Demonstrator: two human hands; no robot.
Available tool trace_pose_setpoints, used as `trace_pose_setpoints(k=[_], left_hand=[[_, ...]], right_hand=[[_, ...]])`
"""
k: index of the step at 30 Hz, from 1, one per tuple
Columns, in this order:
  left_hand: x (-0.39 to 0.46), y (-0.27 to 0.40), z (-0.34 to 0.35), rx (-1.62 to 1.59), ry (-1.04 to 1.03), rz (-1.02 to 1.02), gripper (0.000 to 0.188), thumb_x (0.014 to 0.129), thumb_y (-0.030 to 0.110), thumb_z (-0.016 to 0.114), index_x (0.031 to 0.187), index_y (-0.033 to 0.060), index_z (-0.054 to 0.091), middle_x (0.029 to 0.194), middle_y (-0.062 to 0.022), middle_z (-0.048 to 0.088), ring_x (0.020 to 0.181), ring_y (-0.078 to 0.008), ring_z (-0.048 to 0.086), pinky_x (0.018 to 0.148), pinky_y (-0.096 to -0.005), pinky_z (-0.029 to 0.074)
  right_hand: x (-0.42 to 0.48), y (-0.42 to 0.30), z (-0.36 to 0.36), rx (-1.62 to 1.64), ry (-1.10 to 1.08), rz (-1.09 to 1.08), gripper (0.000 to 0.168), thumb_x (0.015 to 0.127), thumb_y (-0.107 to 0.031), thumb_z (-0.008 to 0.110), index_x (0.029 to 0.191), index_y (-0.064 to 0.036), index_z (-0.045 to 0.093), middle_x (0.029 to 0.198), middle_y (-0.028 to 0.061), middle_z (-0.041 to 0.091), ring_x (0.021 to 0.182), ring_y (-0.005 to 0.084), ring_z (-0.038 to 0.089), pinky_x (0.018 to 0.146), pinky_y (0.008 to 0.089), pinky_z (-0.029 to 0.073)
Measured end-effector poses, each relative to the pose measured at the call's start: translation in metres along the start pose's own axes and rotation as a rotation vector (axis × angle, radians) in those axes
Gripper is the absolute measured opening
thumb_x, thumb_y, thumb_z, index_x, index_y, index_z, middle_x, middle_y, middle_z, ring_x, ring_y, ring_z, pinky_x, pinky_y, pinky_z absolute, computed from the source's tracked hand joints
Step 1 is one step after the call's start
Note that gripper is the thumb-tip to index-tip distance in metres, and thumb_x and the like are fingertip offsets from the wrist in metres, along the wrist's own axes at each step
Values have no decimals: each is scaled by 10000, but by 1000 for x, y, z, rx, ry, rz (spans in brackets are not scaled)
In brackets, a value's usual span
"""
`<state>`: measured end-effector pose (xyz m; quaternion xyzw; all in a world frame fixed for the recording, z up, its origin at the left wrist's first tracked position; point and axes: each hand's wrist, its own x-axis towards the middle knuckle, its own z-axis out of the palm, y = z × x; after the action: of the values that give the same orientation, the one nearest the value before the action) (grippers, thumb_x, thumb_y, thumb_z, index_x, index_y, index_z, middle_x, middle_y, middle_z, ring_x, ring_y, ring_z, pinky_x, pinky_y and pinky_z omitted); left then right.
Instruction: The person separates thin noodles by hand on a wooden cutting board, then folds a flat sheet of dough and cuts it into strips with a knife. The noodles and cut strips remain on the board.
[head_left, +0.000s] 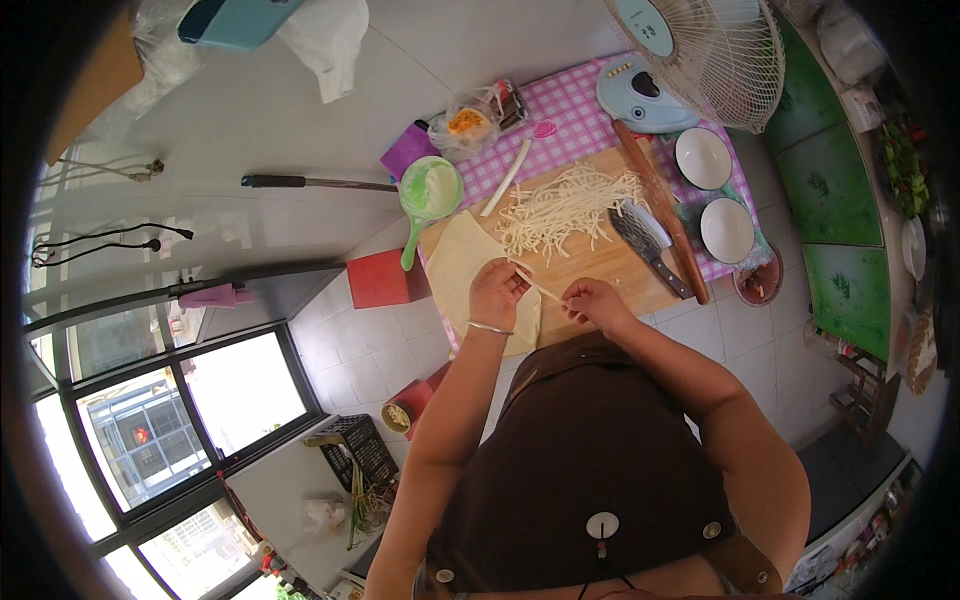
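A thin strip of noodle dough (545, 292) stretches between my two hands. One end is pinched in the fingers of my left hand (495, 292), which wears a bangle and hovers over a folded sheet of dough (459, 259). The other end is held by my right hand (596, 304), above the near edge of the wooden cutting board (581, 281). Beyond the hands lies a loose heap of cut noodles (566, 206). To its right rests a cleaver (646, 244) with a dark handle, and alongside that a long wooden rolling pin (660, 210).
Two white bowls (703, 158) stand right of the board on a pink checked tablecloth (574, 97). A fan (697, 60) rises at the back. Left of the board are a green ladle (431, 191) with white powder and a white stick (506, 178). A red stool (379, 277) is below.
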<state>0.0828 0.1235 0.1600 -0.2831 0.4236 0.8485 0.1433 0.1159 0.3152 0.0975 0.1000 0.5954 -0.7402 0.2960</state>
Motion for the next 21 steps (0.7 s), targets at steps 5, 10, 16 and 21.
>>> trace_pose_setpoints(k=[5,10,16,21], left_hand=[[-2,-11,10,266,-87,64,81,826,70,586,893,29,568,813,-87,619,760,-184,611,678,-289,494],[4,-15,7,649,-131,70,122,828,81,589,916,-2,586,746,-52,603,644,-117,571,601,-234,462],[36,-13,-26,1060,-167,71,171,832,95,572,937,-22,639,683,-24,592,561,-81,519,537,-217,434],[91,-5,-35,1202,-65,255,257,803,127,597,1016,-13,632,775,-59,645,667,-127,593,633,-254,478]], right_hand=[[6,-38,18,-182,159,-463,137,788,-93,628,905,-24,609,756,18,601,622,97,536,565,226,427],[22,-35,6,-178,80,-329,84,792,-88,626,842,-22,619,697,22,592,609,89,522,566,246,434],[48,-52,-44,-444,193,-349,88,795,-81,616,851,-15,600,668,74,587,597,127,543,571,270,441],[102,-52,-79,-530,301,-520,104,785,-77,594,875,-28,607,752,132,618,633,244,593,599,337,471]])
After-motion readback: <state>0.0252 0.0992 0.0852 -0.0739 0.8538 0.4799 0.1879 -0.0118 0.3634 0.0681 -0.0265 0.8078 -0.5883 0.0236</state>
